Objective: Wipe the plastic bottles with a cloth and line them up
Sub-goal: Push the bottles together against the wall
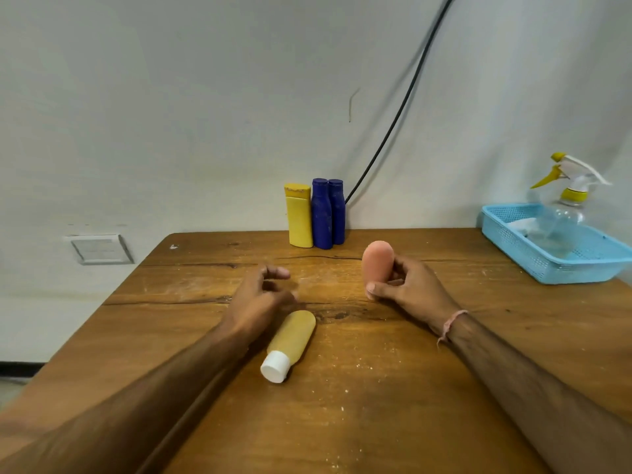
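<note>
My right hand (412, 289) grips a pink plastic bottle (376, 263), held upright above the wooden table (393, 371), rounded end up. My left hand (261, 295) hovers over the table with fingers curled apart, holding nothing. Just below it a tan bottle (294, 338) with a white cap (274, 366) lies on its side. At the back edge a yellow bottle (300, 215) and two dark blue bottles (326, 213) stand upright, side by side against the wall. A white cloth (521, 224) lies in the blue basket.
A light blue mesh basket (561, 265) sits at the table's right rear, holding a clear spray bottle (566, 206) with a yellow trigger. A black cable (400, 111) runs down the wall behind the bottles. A wall socket plate (101, 249) is at left.
</note>
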Demonstrator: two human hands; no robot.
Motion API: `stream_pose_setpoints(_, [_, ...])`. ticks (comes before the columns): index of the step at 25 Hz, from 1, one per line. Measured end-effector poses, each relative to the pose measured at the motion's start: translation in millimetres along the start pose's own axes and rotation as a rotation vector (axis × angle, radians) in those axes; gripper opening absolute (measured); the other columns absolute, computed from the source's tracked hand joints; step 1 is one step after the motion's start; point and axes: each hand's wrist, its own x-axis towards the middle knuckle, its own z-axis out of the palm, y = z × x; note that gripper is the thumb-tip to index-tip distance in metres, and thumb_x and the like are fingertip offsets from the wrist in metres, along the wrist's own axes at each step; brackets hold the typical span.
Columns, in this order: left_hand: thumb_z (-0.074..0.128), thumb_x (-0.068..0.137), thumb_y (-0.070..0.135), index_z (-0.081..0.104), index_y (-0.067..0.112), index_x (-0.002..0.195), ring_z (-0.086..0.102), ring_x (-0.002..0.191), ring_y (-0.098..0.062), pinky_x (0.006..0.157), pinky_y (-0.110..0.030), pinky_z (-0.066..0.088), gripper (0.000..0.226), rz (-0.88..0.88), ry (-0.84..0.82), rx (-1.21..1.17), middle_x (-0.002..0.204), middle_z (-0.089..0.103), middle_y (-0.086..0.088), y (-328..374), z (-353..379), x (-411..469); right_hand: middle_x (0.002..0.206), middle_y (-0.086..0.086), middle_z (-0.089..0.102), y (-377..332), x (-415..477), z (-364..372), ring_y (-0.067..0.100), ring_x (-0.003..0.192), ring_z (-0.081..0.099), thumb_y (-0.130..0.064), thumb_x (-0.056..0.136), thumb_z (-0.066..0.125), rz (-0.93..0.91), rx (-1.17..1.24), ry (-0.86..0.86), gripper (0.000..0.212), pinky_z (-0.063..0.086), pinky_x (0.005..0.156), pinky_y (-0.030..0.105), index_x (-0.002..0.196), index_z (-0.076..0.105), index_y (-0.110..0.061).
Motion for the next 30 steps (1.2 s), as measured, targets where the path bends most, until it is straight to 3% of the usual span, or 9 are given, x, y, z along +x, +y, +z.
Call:
stream_pose_setpoints(2, [0.077, 0.085, 0.037, 0.058, 0.029, 0.119, 0.06, 0.104, -0.013, 0.08, -0.03, 0.051, 0.04, 0.023, -0.022, 0.211, 0.117, 0.06, 0.006, -1.1, -3.6, -38.7, 0.125, 0.002, 0.063, -3.2, 10.8, 6.4, 0.015, 0.107, 0.057, -0.023, 0.077, 0.083, 0.001, -0.007, 0.119, 0.069, 0.047, 0.092, 0.029, 0.138, 0.052, -0.014])
stream_pose_setpoints(4, [0.075, 0.073, 0.068, 0.051, 0.036, 0.125, 0.055, 0.108, -0.011, 0.084, -0.031, 0.053, 0.066, 0.024, -0.078, 0.4, 0.123, 0.052, 0.014, -4.1, -2.2, -65.5, 0.125, 0.005, 0.066, -3.5, 29.6, 11.2, 0.014, 0.104, 0.057, -0.024, 0.076, 0.084, -0.002, -0.037, 0.217, 0.064, 0.047, 0.09, 0.028, 0.132, 0.056, -0.012])
stream_pose_setpoints(6, [0.07, 0.065, 0.08, 0.039, 0.046, 0.136, 0.047, 0.119, -0.011, 0.098, -0.037, 0.051, 0.085, 0.02, -0.061, 0.524, 0.131, 0.041, 0.017, -11.2, 3.2, -77.9, 0.122, 0.007, 0.068, -4.0, 50.8, 16.7, 0.014, 0.1, 0.058, -0.027, 0.076, 0.084, -0.006, -0.063, 0.266, 0.059, 0.048, 0.087, 0.027, 0.127, 0.06, -0.011])
stream_pose_setpoints(11, [0.071, 0.087, 0.049, 0.023, 0.046, 0.149, 0.035, 0.133, -0.008, 0.116, -0.037, 0.032, 0.078, 0.091, 0.095, 0.608, 0.15, 0.037, 0.011, -24.7, 17.9, -71.0, 0.109, 0.006, 0.07, -5.2, 97.0, 32.3, 0.015, 0.088, 0.06, -0.03, 0.075, 0.085, -0.046, -0.064, 0.348, 0.05, 0.046, 0.072, 0.024, 0.115, 0.062, -0.01])
stream_pose_setpoints(20, [0.071, 0.092, 0.024, 0.032, 0.039, 0.155, 0.036, 0.125, -0.008, 0.111, -0.047, 0.042, 0.075, 0.116, 0.104, 0.245, 0.144, 0.034, 0.013, -13.5, 39.4, -19.5, 0.11, 0.006, 0.071, 4.5, 137.5, 38.9, 0.016, 0.088, 0.062, -0.036, 0.074, 0.086, -0.078, -0.106, 0.343, 0.056, 0.05, 0.074, 0.026, 0.118, 0.061, -0.011])
stream_pose_setpoints(25, [0.068, 0.094, 0.028, 0.03, 0.031, 0.156, 0.039, 0.128, -0.015, 0.11, -0.052, 0.043, 0.073, 0.162, 0.098, 0.229, 0.147, 0.038, 0.005, -14.2, 59.4, 31.0, 0.122, 0.005, 0.066, 6.6, 142.1, 40.6, 0.02, 0.101, 0.064, -0.036, 0.073, 0.086, -0.046, -0.07, 0.307, 0.067, 0.05, 0.081, 0.026, 0.127, 0.055, -0.013])
stream_pose_setpoints(27, [0.069, 0.093, 0.031, 0.028, 0.03, 0.155, 0.04, 0.129, -0.018, 0.11, -0.053, 0.042, 0.074, 0.18, 0.11, 0.25, 0.148, 0.038, 0.003, -14.8, 64.4, 49.0, 0.123, 0.002, 0.059, 7.0, 131.0, 38.7, 0.018, 0.107, 0.058, -0.032, 0.069, 0.089, -0.05, -0.023, 0.405, 0.07, 0.049, 0.084, 0.026, 0.127, 0.052, -0.017])
stream_pose_setpoints(29, [0.068, 0.094, 0.033, 0.026, 0.03, 0.154, 0.039, 0.131, -0.019, 0.111, -0.054, 0.04, 0.074, 0.203, 0.12, 0.262, 0.15, 0.037, 0.002, -13.6, 69.6, 63.9, 0.111, 0.0, 0.059, 7.3, 112.0, 36.1, 0.017, 0.1, 0.059, -0.024, 0.074, 0.084, -0.088, 0.028, 0.543, 0.05, 0.054, 0.081, 0.03, 0.116, 0.056, -0.017])
stream_pose_setpoints(30, [0.068, 0.094, 0.034, 0.025, 0.03, 0.154, 0.039, 0.131, -0.02, 0.112, -0.054, 0.039, 0.073, 0.22, 0.121, 0.276, 0.15, 0.037, 0.001, -12.4, 72.6, 70.5, 0.102, 0.001, 0.062, 8.1, 101.4, 35.1, 0.019, 0.091, 0.061, -0.025, 0.079, 0.079, -0.11, 0.128, 0.519, 0.036, 0.056, 0.074, 0.034, 0.107, 0.059, -0.016])
